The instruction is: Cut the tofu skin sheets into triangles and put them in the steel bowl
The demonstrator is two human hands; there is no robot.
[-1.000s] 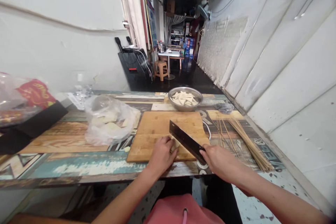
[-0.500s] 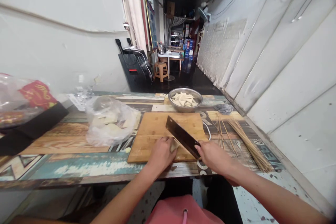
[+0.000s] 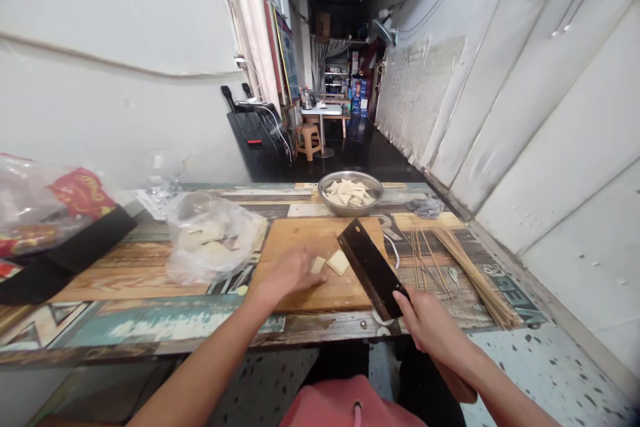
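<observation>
Right hand (image 3: 429, 319) clamped on one cleaver (image 3: 370, 267); my left hand (image 3: 287, 273), fingers apart, lies beside two pale slices (image 3: 338, 263) on one board (image 3: 290, 235), contact too blurred to judge; one bowl (image 3: 350, 211) and one bag (image 3: 184, 268) hold more.

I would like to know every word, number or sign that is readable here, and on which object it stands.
"&": printed on the table, right side.
"VER", uncertain: table, beside "&".
Red packet: yellow writing, too blurred.
Blue boxes: too small.
Table's other letters: unclear.

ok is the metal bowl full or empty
Fairly full: the metal bowl holds a heap of pale, flat pieces rising to about its rim.
</observation>
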